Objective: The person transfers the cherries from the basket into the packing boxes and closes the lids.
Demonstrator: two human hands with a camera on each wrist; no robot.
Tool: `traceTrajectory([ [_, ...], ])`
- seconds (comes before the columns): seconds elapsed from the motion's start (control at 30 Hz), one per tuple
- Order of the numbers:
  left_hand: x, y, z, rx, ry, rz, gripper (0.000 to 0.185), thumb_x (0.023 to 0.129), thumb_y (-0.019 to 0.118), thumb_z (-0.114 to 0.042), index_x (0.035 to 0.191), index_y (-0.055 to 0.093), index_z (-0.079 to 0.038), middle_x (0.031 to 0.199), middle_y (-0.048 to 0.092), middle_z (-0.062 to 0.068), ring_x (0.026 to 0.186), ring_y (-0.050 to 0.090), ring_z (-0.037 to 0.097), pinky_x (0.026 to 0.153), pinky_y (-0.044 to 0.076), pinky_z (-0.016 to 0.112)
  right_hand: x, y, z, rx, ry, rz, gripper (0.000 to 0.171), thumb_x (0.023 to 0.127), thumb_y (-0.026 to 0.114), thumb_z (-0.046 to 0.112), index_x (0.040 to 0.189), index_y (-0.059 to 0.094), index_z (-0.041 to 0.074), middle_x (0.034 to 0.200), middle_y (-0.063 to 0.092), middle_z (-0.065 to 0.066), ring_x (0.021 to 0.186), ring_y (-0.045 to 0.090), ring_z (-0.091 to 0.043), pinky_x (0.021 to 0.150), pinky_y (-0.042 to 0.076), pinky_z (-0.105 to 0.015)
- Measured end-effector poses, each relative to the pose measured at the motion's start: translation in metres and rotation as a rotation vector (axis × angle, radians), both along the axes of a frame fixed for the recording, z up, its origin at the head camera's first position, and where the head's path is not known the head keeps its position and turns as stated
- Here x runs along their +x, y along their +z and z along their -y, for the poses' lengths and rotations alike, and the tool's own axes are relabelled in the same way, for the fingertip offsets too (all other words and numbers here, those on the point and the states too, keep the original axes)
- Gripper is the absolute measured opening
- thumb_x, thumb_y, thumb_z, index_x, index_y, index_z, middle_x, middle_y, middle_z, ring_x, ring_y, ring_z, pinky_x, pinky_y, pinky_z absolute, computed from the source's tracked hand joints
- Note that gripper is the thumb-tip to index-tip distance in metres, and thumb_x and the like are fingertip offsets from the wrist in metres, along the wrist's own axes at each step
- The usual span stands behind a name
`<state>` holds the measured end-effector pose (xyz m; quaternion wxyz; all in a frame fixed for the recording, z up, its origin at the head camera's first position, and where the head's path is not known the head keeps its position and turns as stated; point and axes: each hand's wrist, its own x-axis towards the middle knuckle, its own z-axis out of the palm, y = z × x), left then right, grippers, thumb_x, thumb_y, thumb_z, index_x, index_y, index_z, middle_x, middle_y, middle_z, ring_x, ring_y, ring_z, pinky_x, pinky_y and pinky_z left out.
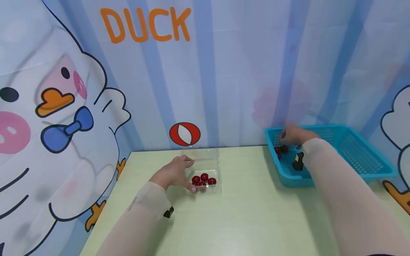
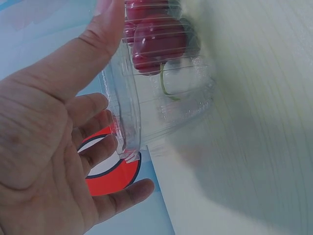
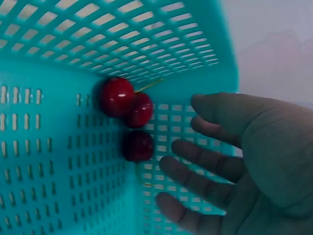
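Clear box (image 1: 205, 174) of cherries (image 1: 203, 179) is steadied by left hand (image 1: 174, 173), fingers straight, thumb along its side. Right hand (image 1: 296, 135) is spread open, empty, inside basket (image 1: 362, 156), three cherries (image 3: 129, 115) just beyond fingertips. Picking step judged underway; a pinch is needed next.

**Pale green table, a clear box and a blue basket**

A pale green table (image 1: 250, 213) runs up to a curtain wall printed with ducks. Two things stand directly on it. A clear plastic box (image 1: 205, 174) sits toward the 11 o'clock part of the tabletop, near the back edge, with red cherries (image 1: 203, 179) inside; the left wrist view shows its ribbed wall standing on the bare surface. A turquoise mesh basket (image 1: 362, 160) stands at about 2 o'clock, close to the back right corner, well apart from the box.
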<state>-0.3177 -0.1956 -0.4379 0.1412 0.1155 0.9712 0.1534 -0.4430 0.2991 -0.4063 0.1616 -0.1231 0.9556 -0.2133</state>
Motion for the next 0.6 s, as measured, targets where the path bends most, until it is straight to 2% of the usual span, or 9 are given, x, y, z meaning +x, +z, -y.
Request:
traceTrajectory([
  [0.07, -0.001, 0.000, -0.001, -0.007, -0.009, 0.002, 0.121, 0.075, 0.108, -0.045, 0.176, 0.045, -0.022, 0.180, 0.042, 0.002, 0.166, 0.037, 0.034, 0.126, 0.052, 0.065, 0.002, -0.005, -0.002, 0.056, 0.008, 0.042, 0.038, 0.114, 0.063, 0.022, 0.136, 0.071, -0.007, 0.127, 0.071, -0.028, 0.108, 0.070, -0.041, 0.090, 0.065, -0.060],
  [0.17, -0.003, 0.001, -0.002, -0.021, -0.013, 0.007, 0.121, 0.075, 0.108, -0.046, 0.176, 0.045, -0.022, 0.180, 0.042, 0.002, 0.166, 0.037, 0.034, 0.126, 0.051, 0.066, 0.001, -0.010, -0.003, 0.130, 0.048, 0.074, 0.051, 0.113, 0.065, 0.023, 0.149, 0.063, -0.013, 0.145, 0.067, -0.036, 0.131, 0.067, -0.054, 0.108, 0.060, -0.068],
  [0.23, -0.003, 0.001, -0.002, -0.022, -0.007, 0.008, 0.121, 0.075, 0.108, -0.046, 0.176, 0.045, -0.023, 0.180, 0.042, 0.002, 0.166, 0.037, 0.034, 0.126, 0.051, 0.066, 0.000, -0.014, -0.002, 0.143, 0.047, 0.093, 0.054, 0.111, 0.066, 0.023, 0.151, 0.062, -0.012, 0.146, 0.067, -0.036, 0.131, 0.067, -0.054, 0.107, 0.061, -0.066],
  [0.3, -0.003, 0.000, -0.002, -0.023, 0.003, 0.012, 0.121, 0.075, 0.108, -0.046, 0.176, 0.045, -0.024, 0.180, 0.041, 0.002, 0.167, 0.036, 0.034, 0.126, 0.052, 0.067, -0.002, -0.018, -0.001, 0.143, 0.044, 0.123, 0.043, 0.110, 0.067, 0.022, 0.138, 0.071, -0.009, 0.124, 0.072, -0.031, 0.112, 0.070, -0.045, 0.096, 0.063, -0.056],
  [0.33, -0.003, 0.000, -0.001, -0.022, 0.007, 0.014, 0.121, 0.075, 0.108, -0.046, 0.176, 0.045, -0.024, 0.180, 0.042, 0.002, 0.167, 0.036, 0.034, 0.126, 0.052, 0.067, -0.003, -0.020, -0.001, 0.144, 0.047, 0.138, 0.034, 0.110, 0.066, 0.022, 0.125, 0.074, -0.007, 0.110, 0.071, -0.024, 0.101, 0.068, -0.038, 0.089, 0.061, -0.050],
  [0.4, -0.002, 0.001, -0.001, -0.018, 0.011, 0.015, 0.121, 0.075, 0.108, -0.045, 0.176, 0.046, -0.024, 0.180, 0.042, 0.002, 0.167, 0.036, 0.035, 0.126, 0.052, 0.067, -0.004, -0.025, -0.001, 0.140, 0.045, 0.168, 0.021, 0.109, 0.066, 0.020, 0.096, 0.072, 0.004, 0.085, 0.060, -0.008, 0.081, 0.058, -0.025, 0.077, 0.052, -0.041],
  [0.47, -0.001, 0.002, -0.001, -0.018, 0.007, 0.015, 0.120, 0.075, 0.108, -0.044, 0.176, 0.045, -0.023, 0.180, 0.042, 0.002, 0.167, 0.036, 0.035, 0.126, 0.051, 0.066, -0.005, -0.028, -0.001, 0.131, 0.037, 0.192, 0.032, 0.108, 0.066, 0.018, 0.077, 0.059, 0.017, 0.072, 0.044, 0.001, 0.070, 0.047, -0.018, 0.071, 0.046, -0.037],
  [0.5, -0.001, 0.003, -0.002, -0.020, 0.003, 0.012, 0.120, 0.075, 0.108, -0.044, 0.176, 0.045, -0.023, 0.180, 0.042, 0.003, 0.167, 0.037, 0.035, 0.126, 0.051, 0.066, -0.005, -0.029, -0.002, 0.128, 0.036, 0.190, 0.038, 0.108, 0.066, 0.017, 0.072, 0.053, 0.020, 0.069, 0.041, 0.003, 0.067, 0.045, -0.016, 0.070, 0.045, -0.036],
  [0.6, 0.000, 0.005, -0.003, -0.025, -0.005, 0.009, 0.120, 0.076, 0.108, -0.043, 0.176, 0.045, -0.022, 0.180, 0.042, 0.003, 0.167, 0.036, 0.035, 0.127, 0.051, 0.066, -0.003, -0.028, -0.002, 0.118, 0.018, 0.185, 0.044, 0.108, 0.066, 0.014, 0.069, 0.048, 0.023, 0.066, 0.038, 0.005, 0.064, 0.043, -0.015, 0.068, 0.044, -0.035],
])
